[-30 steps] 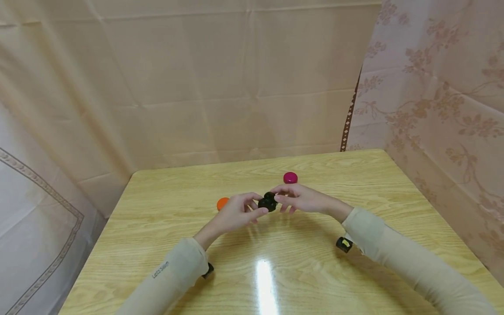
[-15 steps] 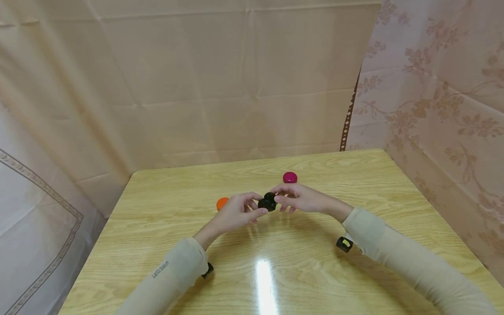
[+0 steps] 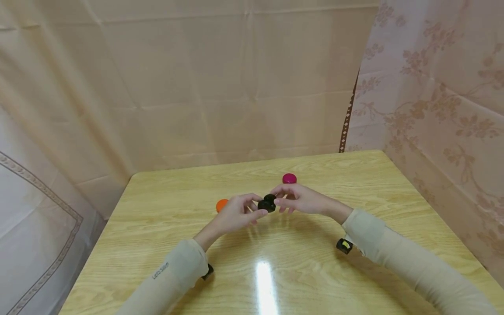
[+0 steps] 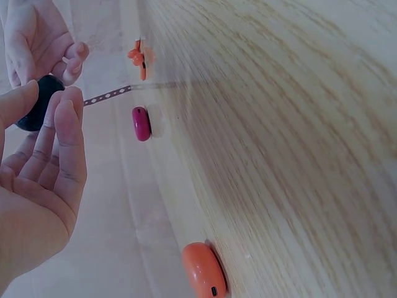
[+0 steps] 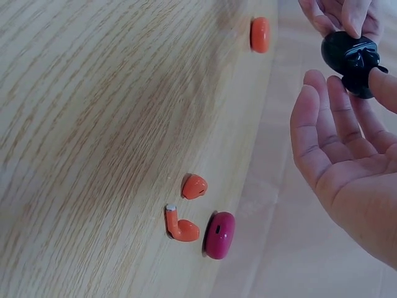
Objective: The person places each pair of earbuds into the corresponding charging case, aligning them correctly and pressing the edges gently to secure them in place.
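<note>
A black earbud case (image 3: 267, 205) with its lid raised is held between both hands above the table, glossy in the right wrist view. My left hand (image 3: 237, 213) pinches the case body between thumb and fingers from the left. From the right, my right hand (image 3: 303, 199) grips the edge of the case by its lid, thumb in front, the other fingers spread loosely. The inside of the case (image 5: 356, 57) shows dark hollows in the right wrist view. In the left wrist view the left fingers hide part of the case (image 4: 38, 105).
An orange earbud case (image 5: 260, 35) lies on the wooden table (image 3: 177, 245), left of the hands. A magenta case (image 3: 289, 178) lies behind the right hand. Two orange earbuds (image 5: 184, 230) lie near it, hidden from the head view. Curtains (image 3: 236, 87) hang behind the table.
Both hands keep their hold on the black case in almost the same place. The head view has shifted very slightly.
</note>
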Demonstrator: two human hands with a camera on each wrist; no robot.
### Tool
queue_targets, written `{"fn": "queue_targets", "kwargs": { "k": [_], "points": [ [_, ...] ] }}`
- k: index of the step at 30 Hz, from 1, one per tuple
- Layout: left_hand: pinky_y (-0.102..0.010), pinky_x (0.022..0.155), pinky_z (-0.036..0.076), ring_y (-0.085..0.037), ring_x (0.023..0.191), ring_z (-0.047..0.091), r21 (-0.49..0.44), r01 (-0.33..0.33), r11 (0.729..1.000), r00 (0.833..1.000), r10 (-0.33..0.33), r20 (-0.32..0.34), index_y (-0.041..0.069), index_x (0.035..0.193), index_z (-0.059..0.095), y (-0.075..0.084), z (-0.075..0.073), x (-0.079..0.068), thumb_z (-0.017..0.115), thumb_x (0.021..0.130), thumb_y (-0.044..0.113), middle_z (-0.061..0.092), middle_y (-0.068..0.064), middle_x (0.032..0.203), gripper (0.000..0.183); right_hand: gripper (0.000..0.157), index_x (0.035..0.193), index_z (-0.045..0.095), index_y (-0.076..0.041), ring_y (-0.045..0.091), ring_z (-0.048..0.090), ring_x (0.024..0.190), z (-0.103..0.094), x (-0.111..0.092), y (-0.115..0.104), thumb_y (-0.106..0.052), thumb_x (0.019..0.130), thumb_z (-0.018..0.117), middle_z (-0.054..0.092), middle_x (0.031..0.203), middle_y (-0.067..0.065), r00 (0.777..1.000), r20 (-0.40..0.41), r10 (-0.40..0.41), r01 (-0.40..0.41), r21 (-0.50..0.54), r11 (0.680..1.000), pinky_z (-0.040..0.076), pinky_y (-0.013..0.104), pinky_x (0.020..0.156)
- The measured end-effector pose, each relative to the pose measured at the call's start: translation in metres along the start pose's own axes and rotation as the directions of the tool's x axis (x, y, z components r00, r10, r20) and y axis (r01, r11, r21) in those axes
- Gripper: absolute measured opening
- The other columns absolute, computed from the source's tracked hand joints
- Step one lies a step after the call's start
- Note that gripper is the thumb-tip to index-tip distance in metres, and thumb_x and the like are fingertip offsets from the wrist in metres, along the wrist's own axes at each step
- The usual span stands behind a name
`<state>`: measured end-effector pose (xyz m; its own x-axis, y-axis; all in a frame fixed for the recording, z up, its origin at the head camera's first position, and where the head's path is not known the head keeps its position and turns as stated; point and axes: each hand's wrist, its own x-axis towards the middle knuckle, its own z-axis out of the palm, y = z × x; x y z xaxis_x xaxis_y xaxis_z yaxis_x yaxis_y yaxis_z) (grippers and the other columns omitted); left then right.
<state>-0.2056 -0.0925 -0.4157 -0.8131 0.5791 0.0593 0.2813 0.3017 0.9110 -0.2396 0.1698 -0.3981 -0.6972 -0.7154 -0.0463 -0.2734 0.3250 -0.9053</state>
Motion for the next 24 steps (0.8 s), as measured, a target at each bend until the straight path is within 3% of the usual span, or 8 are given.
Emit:
{"fn": "queue_targets", "kwargs": {
  "k": [8,16,24],
  "points": [
    [-0.063,0.066,0.056,-0.045,0.075,0.07,-0.007,0.007,1.0,1.0,-0.007,-0.018,0.007,0.123,0.065,0.002,-0.0005,-0.0005,0.072,0.097,0.024,0.07,-0.026,0.094,0.032,0.034,0.133,0.059,-0.002,0.047,0.066,0.094,0.0011,0.0009,0.0016,-0.022,0.105,0.06,0.065,0.112,0.013,0.999,-0.034,-0.042,0.04,-0.043,0.998,0.057,0.055,0.078],
    [-0.063,0.065,0.056,-0.046,0.074,0.07,-0.005,-0.009,1.0,1.0,0.009,-0.023,0.007,0.124,0.065,0.0035,-0.0003,-0.0004,0.072,0.097,0.022,0.071,-0.025,0.093,0.031,0.033,0.131,0.06,-0.005,0.048,0.066,0.094,0.0015,-0.0007,0.0017,-0.022,0.103,0.064,0.065,0.11,0.012,0.997,-0.056,-0.054,0.053,-0.025,0.998,0.054,0.063,0.079],
    [-0.062,0.065,0.056,-0.046,0.074,0.07,0.007,-0.005,1.0,0.999,0.005,-0.034,0.009,0.12,0.067,0.005,0.0009,-0.0004,0.072,0.097,0.031,0.07,-0.025,0.092,0.033,0.03,0.126,0.062,-0.008,0.05,0.065,0.091,0.0025,0.0001,0.0011,-0.022,0.1,0.068,0.066,0.108,0.01,0.994,-0.077,-0.073,0.071,-0.028,0.997,0.054,0.063,0.076]
  ]
}}
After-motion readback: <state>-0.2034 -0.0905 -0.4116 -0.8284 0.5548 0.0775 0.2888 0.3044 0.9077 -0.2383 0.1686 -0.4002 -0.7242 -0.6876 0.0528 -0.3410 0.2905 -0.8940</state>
